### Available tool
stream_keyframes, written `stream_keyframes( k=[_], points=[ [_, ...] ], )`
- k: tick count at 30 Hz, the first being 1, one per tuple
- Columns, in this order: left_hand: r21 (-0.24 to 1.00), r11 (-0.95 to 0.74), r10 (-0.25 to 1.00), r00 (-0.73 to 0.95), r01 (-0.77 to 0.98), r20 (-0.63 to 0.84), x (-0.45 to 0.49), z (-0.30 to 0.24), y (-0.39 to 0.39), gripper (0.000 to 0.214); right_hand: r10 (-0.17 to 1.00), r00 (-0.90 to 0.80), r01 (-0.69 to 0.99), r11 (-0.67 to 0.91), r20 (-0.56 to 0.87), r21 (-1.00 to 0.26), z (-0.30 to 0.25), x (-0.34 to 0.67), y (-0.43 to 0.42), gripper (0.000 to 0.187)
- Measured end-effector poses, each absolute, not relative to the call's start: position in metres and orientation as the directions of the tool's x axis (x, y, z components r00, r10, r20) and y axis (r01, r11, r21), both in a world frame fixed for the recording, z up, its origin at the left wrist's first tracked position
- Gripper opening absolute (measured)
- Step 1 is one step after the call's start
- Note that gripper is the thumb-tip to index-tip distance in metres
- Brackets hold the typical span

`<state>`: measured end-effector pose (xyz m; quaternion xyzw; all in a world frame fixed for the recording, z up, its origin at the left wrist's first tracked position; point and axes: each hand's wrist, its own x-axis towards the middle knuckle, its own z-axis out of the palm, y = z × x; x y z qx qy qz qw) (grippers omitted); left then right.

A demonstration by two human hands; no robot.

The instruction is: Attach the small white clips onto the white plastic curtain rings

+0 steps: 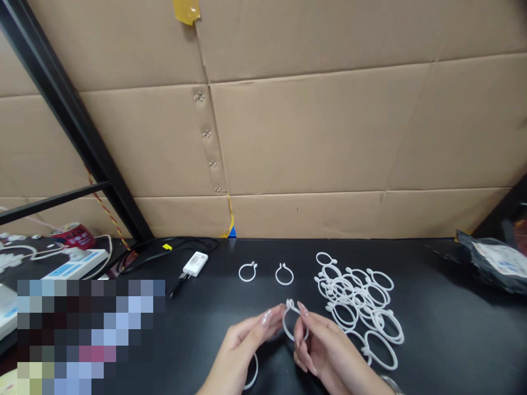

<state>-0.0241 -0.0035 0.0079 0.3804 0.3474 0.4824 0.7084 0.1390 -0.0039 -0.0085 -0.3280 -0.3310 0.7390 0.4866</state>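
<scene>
Between my hands is a white plastic ring (pixel 284 326), held upright above the black table, with two small knobbed ends together at its top. My right hand (pixel 329 345) grips its right side between thumb and fingers. My left hand (pixel 252 341) is closed, thumb against fingers, with its fingertips at the ring's upper left. Two similar rings lie beyond my hands, a left one (pixel 240 276) and a right one (pixel 284 283). Another ring (pixel 256 374) is partly hidden by my left hand. A loose pile of white rings (pixel 345 312) lies right of my right hand.
A white charger (pixel 196 264) with a black plug lies left of the rings. Farther left are a power strip (pixel 78 266), a red can (pixel 76 236) and cables. A black plastic package (pixel 489 266) lies at right. A cardboard wall (pixel 313 137) closes the back.
</scene>
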Motion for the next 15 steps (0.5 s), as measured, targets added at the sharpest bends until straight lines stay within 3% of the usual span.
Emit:
stream_keyframes(
  k=[15],
  points=[
    [0.870, 0.239, 0.952, 0.280, -0.432, -0.123, -0.0233, 0.0102, -0.0054, 0.039, 0.939, -0.307, -0.492, -0.297, -0.156, -0.819, -0.0093, 0.1380, -0.0040, 0.044]
  ],
)
